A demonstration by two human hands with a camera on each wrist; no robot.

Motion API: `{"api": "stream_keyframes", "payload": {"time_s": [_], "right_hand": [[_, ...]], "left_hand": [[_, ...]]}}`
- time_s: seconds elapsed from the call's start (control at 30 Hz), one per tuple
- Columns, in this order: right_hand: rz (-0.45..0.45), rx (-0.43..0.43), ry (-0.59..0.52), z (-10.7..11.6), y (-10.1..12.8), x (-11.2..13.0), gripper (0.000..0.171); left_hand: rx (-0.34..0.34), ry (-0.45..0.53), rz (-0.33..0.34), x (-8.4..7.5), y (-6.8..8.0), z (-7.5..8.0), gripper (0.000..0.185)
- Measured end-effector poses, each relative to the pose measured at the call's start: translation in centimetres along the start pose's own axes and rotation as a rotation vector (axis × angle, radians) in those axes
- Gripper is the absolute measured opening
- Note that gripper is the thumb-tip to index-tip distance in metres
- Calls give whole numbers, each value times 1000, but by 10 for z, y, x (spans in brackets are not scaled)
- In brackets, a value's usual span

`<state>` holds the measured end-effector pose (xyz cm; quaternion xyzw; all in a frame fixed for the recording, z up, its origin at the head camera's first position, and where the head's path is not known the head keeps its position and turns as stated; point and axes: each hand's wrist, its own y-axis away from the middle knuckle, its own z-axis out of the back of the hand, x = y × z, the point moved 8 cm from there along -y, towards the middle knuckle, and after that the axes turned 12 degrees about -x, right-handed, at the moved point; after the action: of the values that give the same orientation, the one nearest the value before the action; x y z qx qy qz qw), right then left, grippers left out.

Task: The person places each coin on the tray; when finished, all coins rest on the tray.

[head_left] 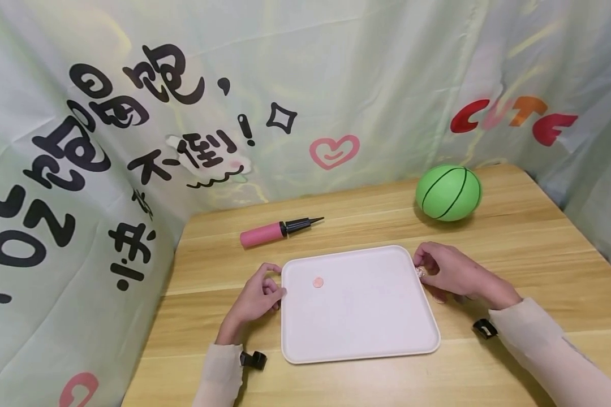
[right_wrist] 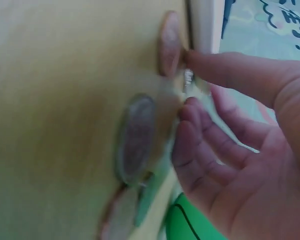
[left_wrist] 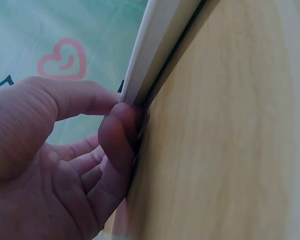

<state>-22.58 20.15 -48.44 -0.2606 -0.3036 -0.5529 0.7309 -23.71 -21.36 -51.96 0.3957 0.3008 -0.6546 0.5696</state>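
My left hand (head_left: 257, 297) pinches the left edge of a pale rectangular tray (head_left: 361, 328) lying on the table; in the left wrist view the thumb (left_wrist: 87, 99) lies at its rim. A small pink round disc (head_left: 318, 282) rests on the tray near its upper left. Beside the tray's right edge, my right hand (head_left: 450, 270) pinches a small shiny whitish piece (head_left: 420, 272), partly hidden and blurred. In the right wrist view, a reddish disc (right_wrist: 170, 42), a greyish disc (right_wrist: 137, 137) and another disc (right_wrist: 120, 215) lie on the table by the fingers.
Behind the tray lies a pink and black hand pump (head_left: 275, 231), its thin nozzle pointing right. A green ball (head_left: 449, 193) with black lines sits at the back right. Printed curtains (head_left: 387, 85) hang along the wooden table's (head_left: 529, 254) back and left.
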Motion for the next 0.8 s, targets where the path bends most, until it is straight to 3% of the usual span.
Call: {"api": "stream_keyframes", "payload": {"time_s": [0.17,0.37,0.5,0.73,0.8], "right_hand": [[-36,73,-70,-4,0,0,23],[19,104,53,6,3,2,26],[23,117,70,7,2,3,27],[-104,184,-17,-2,6,-2,24],[-103,179,-37,-4,7,-1,24]], "left_hand": [[0,9,-9,1,1,0,42],[5,3,3,0,1,0,42],[-5,5,13,0,-1,2,42],[10,4,-2,0,-2,0,42],[5,2,2,0,-1,0,42]]}}
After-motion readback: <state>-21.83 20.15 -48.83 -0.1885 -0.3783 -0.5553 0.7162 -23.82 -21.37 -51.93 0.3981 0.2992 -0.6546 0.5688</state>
